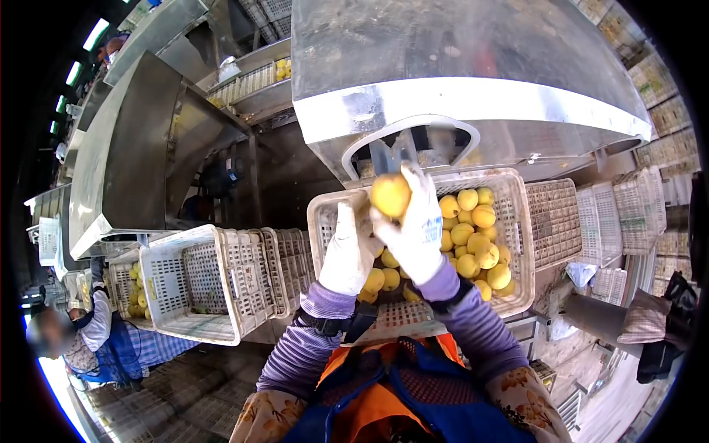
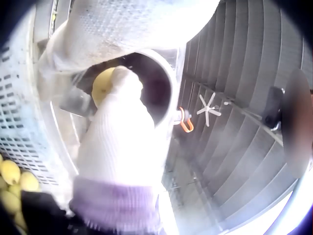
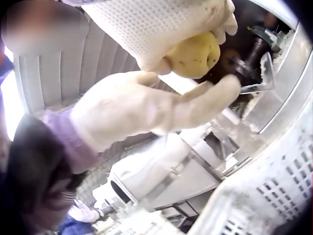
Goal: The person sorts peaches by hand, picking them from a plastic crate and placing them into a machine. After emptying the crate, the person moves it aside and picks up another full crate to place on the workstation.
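Note:
My right hand point(image 1: 417, 232), in a white knitted glove, grips a yellow peach point(image 1: 390, 196) between thumb and fingers. In the right wrist view the peach point(image 3: 193, 56) shows a groove and dark specks. My left hand point(image 1: 348, 251), also gloved, is held beside it with fingers extended and nothing in them; the same left hand point(image 3: 151, 105) appears below the peach in that view. Both hands are over a pale plastic crate point(image 1: 521, 240) with several more yellow peaches point(image 1: 476, 247). Just beyond the peach is a rounded opening point(image 1: 443, 140) in a metal machine, with metal parts point(image 3: 259, 54) inside.
The steel machine housing point(image 1: 473, 96) spans the front, close beyond the crate. Nested pale crates point(image 1: 214, 280) stand at the left, more crates point(image 1: 554, 221) at the right. Another person point(image 1: 88, 336) is at the far left beside a crate of fruit point(image 1: 133, 292).

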The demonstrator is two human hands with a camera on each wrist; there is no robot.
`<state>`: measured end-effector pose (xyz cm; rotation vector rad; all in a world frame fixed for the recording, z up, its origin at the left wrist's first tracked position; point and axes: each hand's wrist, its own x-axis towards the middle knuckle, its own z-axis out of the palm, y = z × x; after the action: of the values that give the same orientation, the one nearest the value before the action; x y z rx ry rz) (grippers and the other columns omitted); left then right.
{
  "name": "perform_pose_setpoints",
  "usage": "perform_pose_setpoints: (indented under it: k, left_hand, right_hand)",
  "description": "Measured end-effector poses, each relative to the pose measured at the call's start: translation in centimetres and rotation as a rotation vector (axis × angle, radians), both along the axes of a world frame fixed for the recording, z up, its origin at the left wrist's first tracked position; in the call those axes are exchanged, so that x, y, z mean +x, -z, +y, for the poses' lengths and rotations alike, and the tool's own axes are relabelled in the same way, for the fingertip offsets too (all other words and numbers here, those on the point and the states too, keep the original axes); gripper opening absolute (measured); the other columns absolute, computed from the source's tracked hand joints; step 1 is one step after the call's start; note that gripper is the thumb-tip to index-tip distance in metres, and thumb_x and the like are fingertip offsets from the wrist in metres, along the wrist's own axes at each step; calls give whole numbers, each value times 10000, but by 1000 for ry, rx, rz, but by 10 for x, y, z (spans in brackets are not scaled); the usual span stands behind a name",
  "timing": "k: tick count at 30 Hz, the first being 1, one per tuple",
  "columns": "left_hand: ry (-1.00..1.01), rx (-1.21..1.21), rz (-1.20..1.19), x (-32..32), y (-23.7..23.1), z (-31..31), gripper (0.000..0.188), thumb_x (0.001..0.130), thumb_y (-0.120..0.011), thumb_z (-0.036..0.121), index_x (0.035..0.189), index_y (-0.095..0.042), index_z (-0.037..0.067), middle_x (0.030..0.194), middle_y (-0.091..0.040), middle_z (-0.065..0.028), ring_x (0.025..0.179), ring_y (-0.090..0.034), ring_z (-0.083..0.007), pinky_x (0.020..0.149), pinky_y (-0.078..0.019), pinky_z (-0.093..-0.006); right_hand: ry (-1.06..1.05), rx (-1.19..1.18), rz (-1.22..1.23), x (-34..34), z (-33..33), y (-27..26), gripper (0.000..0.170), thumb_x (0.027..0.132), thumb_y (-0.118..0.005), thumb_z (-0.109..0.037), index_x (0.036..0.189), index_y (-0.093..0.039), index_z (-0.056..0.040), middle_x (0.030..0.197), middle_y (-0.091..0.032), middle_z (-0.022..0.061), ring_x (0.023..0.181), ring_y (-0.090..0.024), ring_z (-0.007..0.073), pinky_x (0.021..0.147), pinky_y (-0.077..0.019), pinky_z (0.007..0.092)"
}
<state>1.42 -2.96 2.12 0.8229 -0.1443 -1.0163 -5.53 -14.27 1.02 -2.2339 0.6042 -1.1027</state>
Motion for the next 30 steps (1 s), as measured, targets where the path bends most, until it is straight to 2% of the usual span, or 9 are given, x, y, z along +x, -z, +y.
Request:
perform_pose_setpoints:
  k: [6,8,11,14,16,19,25,28,30]
  left_hand:
    - [-74,940,-430,-6,156,31,727,991,-523,514,1520,-318,60,1492,-397,-208,1360,-413,-334,1138,-321,-448]
    - [56,1177,-442,-4,137,18,804,913,-633,467,1517,-313,46,1494,-370,-247,1367,-385,-389,1136,-322,-482]
    - [368,1533,-826,3,193,4,801,811,-701,371,1502,-357,161,1465,-379,-229,1343,-372,-436,1075,-375,-536]
    - [926,1576,-1051,-1,249,-6,775,800,-687,275,1499,-351,248,1399,-430,-182,1261,-464,-407,1027,-402,-544]
    - [1011,1502,-1083,-12,282,-3,760,815,-673,238,1500,-343,257,1396,-420,-169,1260,-472,-401,1007,-416,-544]
    - [954,1516,-1008,-10,288,-15,792,803,-708,182,1501,-341,254,1412,-402,-191,1263,-482,-419,1017,-436,-502]
    - [69,1337,-624,-18,311,-3,671,829,-744,255,1409,-417,176,1308,-528,-197,1164,-572,-417,989,-491,-500]
    - [-124,872,255,-12,231,-8,555,897,-691,293,1362,-425,147,1304,-530,-168,1171,-570,-385,943,-513,-558]
    - [-167,586,352,-17,163,-6,476,941,-639,274,1345,-430,133,1281,-554,-138,1167,-575,-348,957,-509,-580]
  right_hand:
    - [205,-218,210,84,-69,33,642,748,-726,-377,1178,-537,62,1160,-566,259,1133,-538,408,1128,-309,569]
    - [72,-75,322,81,-79,18,698,823,-706,-511,1127,-547,97,1084,-584,268,1033,-566,403,1026,-399,552]
    - [195,-148,-159,42,-56,9,501,850,-755,-328,1145,-583,39,1040,-609,254,908,-610,390,815,-517,438]
    - [-103,-86,303,-24,-18,92,305,752,-691,-50,1046,-624,-96,833,-660,79,767,-658,268,722,-518,419]
    - [-249,-23,965,-34,-2,149,369,865,-614,-151,1230,-609,-93,1161,-664,101,1111,-621,284,944,-493,443]
    - [-381,-642,1492,-25,-2,236,586,987,-421,-245,1545,-321,-98,1591,-330,110,1533,-108,315,1216,-44,592]
    - [-654,-555,1506,-13,-19,256,606,891,-620,-272,1414,-409,-50,1428,-450,167,1398,-384,332,1210,-174,513]
    - [-422,258,1001,-41,-18,186,827,763,-772,-294,1437,-369,-33,1365,-463,221,1302,-460,375,1159,-292,492]
    - [-276,587,569,-59,-7,140,958,665,-840,-232,1448,-333,-13,1345,-457,248,1251,-473,416,1086,-387,476]
